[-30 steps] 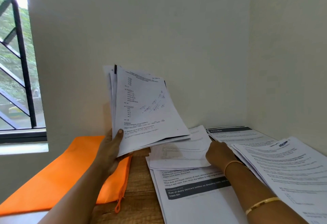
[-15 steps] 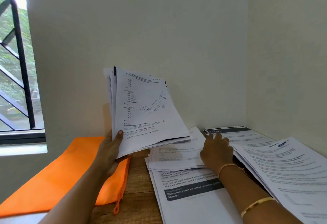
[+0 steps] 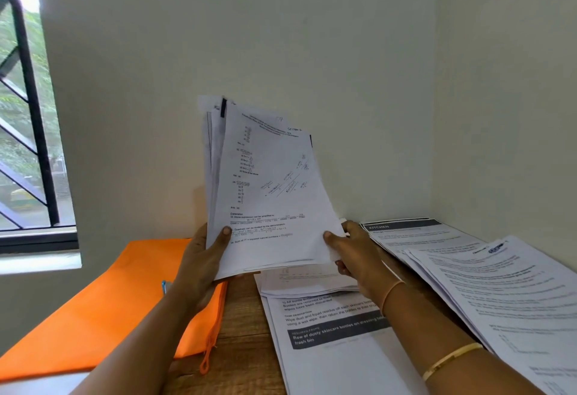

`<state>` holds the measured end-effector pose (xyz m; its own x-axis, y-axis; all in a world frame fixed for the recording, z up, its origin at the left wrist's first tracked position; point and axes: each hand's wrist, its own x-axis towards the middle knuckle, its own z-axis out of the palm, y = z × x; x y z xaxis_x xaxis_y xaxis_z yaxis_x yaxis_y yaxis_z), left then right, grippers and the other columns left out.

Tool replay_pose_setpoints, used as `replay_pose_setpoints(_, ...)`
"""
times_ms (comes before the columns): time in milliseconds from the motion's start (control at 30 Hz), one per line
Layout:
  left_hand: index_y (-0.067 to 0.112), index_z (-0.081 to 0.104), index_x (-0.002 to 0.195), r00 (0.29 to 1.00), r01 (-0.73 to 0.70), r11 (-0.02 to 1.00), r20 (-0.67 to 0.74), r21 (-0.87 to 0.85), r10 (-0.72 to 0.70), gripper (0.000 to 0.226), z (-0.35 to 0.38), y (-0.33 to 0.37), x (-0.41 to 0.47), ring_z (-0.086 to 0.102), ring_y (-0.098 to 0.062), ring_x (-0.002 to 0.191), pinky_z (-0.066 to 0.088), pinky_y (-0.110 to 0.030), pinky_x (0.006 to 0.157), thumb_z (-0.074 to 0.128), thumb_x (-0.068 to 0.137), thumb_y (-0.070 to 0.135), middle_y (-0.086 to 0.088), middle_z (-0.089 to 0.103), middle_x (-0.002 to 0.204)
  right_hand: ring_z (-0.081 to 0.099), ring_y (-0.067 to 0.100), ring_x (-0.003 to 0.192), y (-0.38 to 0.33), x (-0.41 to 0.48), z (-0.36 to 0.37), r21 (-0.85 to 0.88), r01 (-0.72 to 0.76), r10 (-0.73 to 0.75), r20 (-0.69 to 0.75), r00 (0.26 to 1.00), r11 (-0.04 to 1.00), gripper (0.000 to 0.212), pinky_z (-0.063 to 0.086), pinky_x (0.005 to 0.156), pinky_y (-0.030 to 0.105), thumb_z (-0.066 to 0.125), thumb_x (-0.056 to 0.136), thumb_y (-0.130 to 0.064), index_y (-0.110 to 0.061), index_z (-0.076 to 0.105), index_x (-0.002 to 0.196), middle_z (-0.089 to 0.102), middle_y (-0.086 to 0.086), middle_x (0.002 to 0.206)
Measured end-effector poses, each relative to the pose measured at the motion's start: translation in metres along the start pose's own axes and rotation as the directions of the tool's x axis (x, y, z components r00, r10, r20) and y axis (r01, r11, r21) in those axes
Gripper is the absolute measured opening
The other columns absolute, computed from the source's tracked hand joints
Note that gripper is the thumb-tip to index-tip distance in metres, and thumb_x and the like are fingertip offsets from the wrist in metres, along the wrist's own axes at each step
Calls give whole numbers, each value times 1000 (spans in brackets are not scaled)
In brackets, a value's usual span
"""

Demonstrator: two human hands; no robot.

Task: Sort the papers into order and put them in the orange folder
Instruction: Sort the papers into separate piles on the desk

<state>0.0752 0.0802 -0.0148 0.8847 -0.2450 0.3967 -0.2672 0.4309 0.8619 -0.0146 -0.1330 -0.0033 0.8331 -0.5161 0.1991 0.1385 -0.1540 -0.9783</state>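
Pale walls meet in a corner above our wooden worktop point(image 3: 243, 326), window point(image 3: 28, 132) at left.
From the head view we hold a sheaf of papers point(image 3: 268, 194) nearly upright, our left hand point(image 3: 203, 263) gripping its lower left edge, our right hand point(image 3: 352, 254) pinching the lower right corner. Our orange folder point(image 3: 109, 301) lies flat on the worktop at left, beneath our left forearm; more printed sheets point(image 3: 327, 354) lie spread at right.
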Motion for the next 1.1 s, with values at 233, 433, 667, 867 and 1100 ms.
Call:
replay_pose_setpoints(233, 13, 53, 128, 1000, 28, 999, 8, -24, -27, 39, -3, 0, 1, 64, -26, 107, 60, -32, 71, 57, 89, 16, -9, 66, 118, 44, 15, 63, 2, 3, -2, 25, 79, -79, -28, 997, 997, 13, 38, 49, 24, 50, 96, -15, -7, 58, 103, 55, 8, 85)
replay_pose_setpoints(433, 14, 52, 129, 999, 44, 998, 12, -46, -43, 36, -3, 0, 2, 63, -26, 107, 60, -35, 73, 51, 94, 17, -9, 66, 118, 48, 16, 54, 6, 8, -7, -11, 104, -104, -94, 990, 995, 20, 43, 39, 20, 52, 96, -21, -6, 61, 88, 54, 11, 77)
replay_pose_setpoints(667, 18, 55, 118, 998, 59, 998, -34, -16, -60, 24, -4, 1, 3, 65, -27, 93, 59, -30, 57, 51, 94, 18, -13, 67, 109, 63, 29, 69, 13, 14, -19, -275, 120, -192, -254, 948, 954, 34, 57, 67, 38, 53, 95, -20, 9, 64, 82, 64, 15, 77)
replay_pose_setpoints(867, 20, 56, 116, 992, 41, 999, -121, 9, -39, 21, -10, 2, 6, 63, -27, 92, 60, -35, 64, 50, 95, 18, -11, 66, 105, 58, 23, 57, 16, 18, -33, -290, 17, -121, -342, 932, 957, 18, 53, 55, 33, 43, 92, -1, 4, 59, 86, 57, 9, 69)
replay_pose_setpoints(1100, 19, 52, 119, 951, -17, 1000, -310, 5, 18, 22, -18, 6, 10, 61, -21, 83, 57, -35, 53, 48, 98, 17, -4, 63, 99, 51, 22, 76, 19, 18, -39, -558, -23, -171, -293, 941, 830, 12, 38, 61, 26, 44, 91, 0, -7, 51, 84, 53, 6, 83)
